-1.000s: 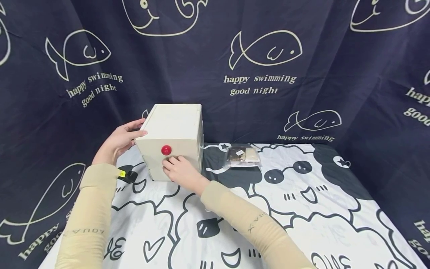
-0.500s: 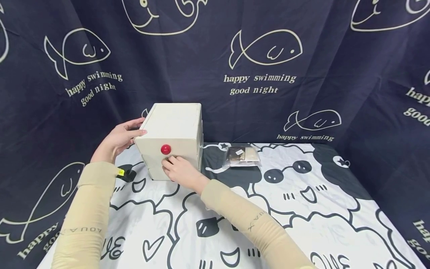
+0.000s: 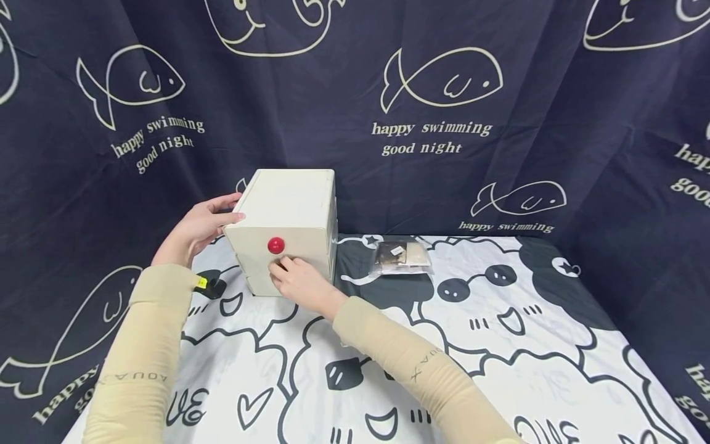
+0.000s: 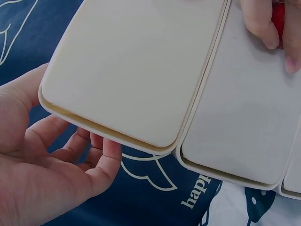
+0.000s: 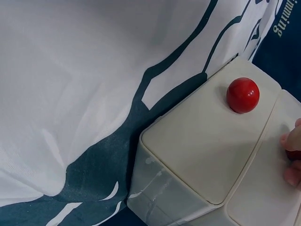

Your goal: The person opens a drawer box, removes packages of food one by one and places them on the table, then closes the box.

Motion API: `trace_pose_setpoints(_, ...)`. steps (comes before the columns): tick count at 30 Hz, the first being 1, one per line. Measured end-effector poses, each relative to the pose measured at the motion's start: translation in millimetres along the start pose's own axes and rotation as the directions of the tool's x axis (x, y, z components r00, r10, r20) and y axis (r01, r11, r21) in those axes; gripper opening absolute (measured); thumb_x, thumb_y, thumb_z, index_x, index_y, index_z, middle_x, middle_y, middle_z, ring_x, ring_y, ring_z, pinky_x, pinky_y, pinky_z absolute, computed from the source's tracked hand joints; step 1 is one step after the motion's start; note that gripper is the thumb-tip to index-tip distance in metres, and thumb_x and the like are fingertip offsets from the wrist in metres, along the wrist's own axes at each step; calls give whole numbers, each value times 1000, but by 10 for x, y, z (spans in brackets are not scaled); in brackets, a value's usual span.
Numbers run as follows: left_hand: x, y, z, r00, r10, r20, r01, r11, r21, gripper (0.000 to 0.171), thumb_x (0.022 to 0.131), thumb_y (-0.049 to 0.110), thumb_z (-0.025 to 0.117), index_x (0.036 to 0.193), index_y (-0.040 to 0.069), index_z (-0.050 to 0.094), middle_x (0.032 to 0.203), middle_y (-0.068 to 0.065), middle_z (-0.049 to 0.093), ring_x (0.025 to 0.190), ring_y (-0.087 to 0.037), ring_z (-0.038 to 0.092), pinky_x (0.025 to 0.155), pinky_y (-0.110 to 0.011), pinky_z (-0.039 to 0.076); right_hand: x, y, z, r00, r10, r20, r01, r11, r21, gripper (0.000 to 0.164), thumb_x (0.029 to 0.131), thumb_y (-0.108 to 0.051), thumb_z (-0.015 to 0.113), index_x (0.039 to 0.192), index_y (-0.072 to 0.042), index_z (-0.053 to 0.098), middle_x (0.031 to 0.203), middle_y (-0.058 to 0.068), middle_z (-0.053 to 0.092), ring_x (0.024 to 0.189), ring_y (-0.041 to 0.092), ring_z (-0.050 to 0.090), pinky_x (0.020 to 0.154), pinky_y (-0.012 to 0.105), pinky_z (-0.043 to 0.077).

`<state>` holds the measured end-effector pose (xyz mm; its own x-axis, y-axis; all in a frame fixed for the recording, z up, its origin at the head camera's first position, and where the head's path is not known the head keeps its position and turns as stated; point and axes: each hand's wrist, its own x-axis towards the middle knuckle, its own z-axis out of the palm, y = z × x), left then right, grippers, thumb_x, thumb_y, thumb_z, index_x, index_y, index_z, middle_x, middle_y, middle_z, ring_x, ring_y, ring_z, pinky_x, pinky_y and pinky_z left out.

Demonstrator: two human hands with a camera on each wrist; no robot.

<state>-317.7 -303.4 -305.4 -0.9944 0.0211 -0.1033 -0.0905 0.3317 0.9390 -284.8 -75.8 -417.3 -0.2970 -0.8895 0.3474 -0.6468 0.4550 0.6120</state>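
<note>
A small off-white drawer cabinet (image 3: pixel 294 197) stands on the cloth-covered table, its drawer fronts facing me. My left hand (image 3: pixel 199 225) steadies its left side, the thumb lying on the top edge and the other fingers along the side. On the middle drawer front (image 4: pixel 240 94), my right hand (image 3: pixel 299 282) pinches a round red knob (image 4: pixel 278 21), mostly hidden by the fingers. Above that hand, the upper drawer's red knob (image 3: pixel 276 245) is uncovered. The right wrist view shows the lowest drawer's red knob (image 5: pixel 242 95). All drawers look pushed in.
A clear plastic packet (image 3: pixel 400 258) with dark and beige contents lies right of the cabinet. A small black piece with a yellow label (image 3: pixel 211 287) shows beside the left cuff. A dark blue fish-print curtain (image 3: pixel 355 123) hangs close behind the cabinet.
</note>
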Motion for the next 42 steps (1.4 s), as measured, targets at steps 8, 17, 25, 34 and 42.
trace_pose_setpoints(8, 61, -82, -14, 1000, 28, -1, -28, 1000, 5, 71, 87, 19, 69, 147, 14, 33, 124, 3, 42, 105, -10, 46, 77, -18, 47, -9, -9, -10, 1000, 6, -10, -6, 1000, 5, 26, 94, -12, 55, 117, -15, 66, 122, 0, 53, 107, 20, 49, 86, 28, 44)
trace_pose_setpoints(17, 60, -70, -23, 1000, 24, 5, -24, 1000, 6, 71, 87, 21, 69, 148, 14, 33, 123, 3, 42, 108, -11, 44, 79, -17, 46, -13, -21, -4, 1000, 5, -31, -5, 1000, 13, 25, 93, -10, 56, 115, -14, 67, 120, 2, 53, 102, 21, 48, 83, 28, 44)
trace_pose_setpoints(25, 66, -72, -18, 1000, 9, 2, -9, 1000, 2, 73, 86, 21, 70, 148, 14, 32, 125, 3, 41, 110, -13, 44, 81, -18, 45, -37, -37, -33, 999, -9, -38, 10, 1000, 27, 24, 93, -11, 56, 113, -15, 68, 119, 1, 53, 101, 20, 48, 79, 26, 44)
trace_pose_setpoints(34, 71, -46, -49, 1000, 10, 15, -11, 998, 54, 73, 87, 22, 69, 148, 13, 31, 129, -1, 39, 117, -17, 40, 87, -25, 42, -52, -66, -91, 998, -27, -63, 30, 999, 38, 23, 91, -11, 57, 109, -16, 70, 115, 1, 53, 98, 19, 48, 77, 26, 44)
trace_pose_setpoints(42, 49, 29, -52, 999, -17, 44, 12, 993, 118, 72, 89, 21, 67, 149, 15, 28, 147, -13, 27, 128, -27, 32, 104, -45, 33, -89, -108, -156, 998, -31, -61, 32, 999, 7, 24, 92, -12, 55, 109, -18, 70, 115, 0, 54, 102, 18, 48, 85, 28, 42)
